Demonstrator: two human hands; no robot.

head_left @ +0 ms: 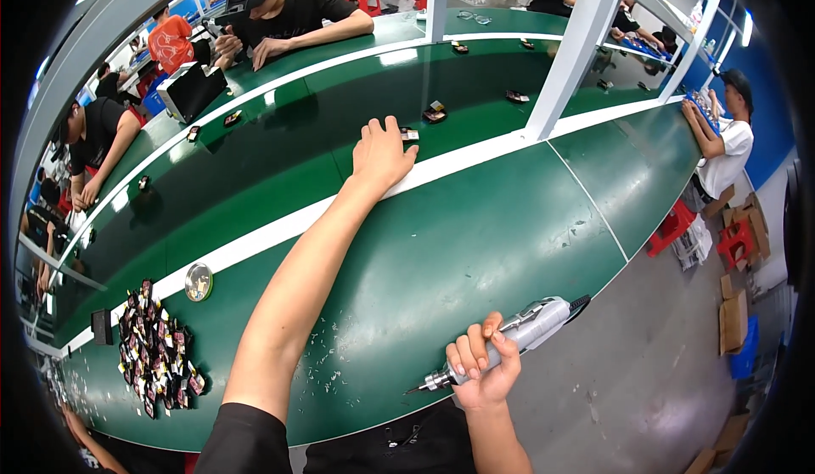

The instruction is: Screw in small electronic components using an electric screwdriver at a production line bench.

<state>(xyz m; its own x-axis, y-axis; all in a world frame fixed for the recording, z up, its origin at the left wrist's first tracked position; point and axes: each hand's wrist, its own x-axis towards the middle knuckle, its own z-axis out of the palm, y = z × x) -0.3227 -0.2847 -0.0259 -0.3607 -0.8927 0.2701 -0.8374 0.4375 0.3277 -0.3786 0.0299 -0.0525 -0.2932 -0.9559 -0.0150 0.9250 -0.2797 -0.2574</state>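
My left hand [382,158] reaches palm down over the white rail onto the dark belt, its fingers stretched and apart. Close by its fingertips and thumb lies a small black part with a pale label [409,135]; whether I touch it I cannot tell. In my right hand [484,362], near the front edge, is a grey electric screwdriver [535,323], its bit pointing left and its cord leaving the rear end. A heap of small black parts with yellow and white bits [157,351] lies on the green table to the left.
Beside the heap are a round tin of small pieces [199,282] and a small black box [102,327]. Further black parts [435,112] sit along the conveyor belt [297,126]. A grey post [577,49] stands on the rail. Co-workers sit across and at the right.
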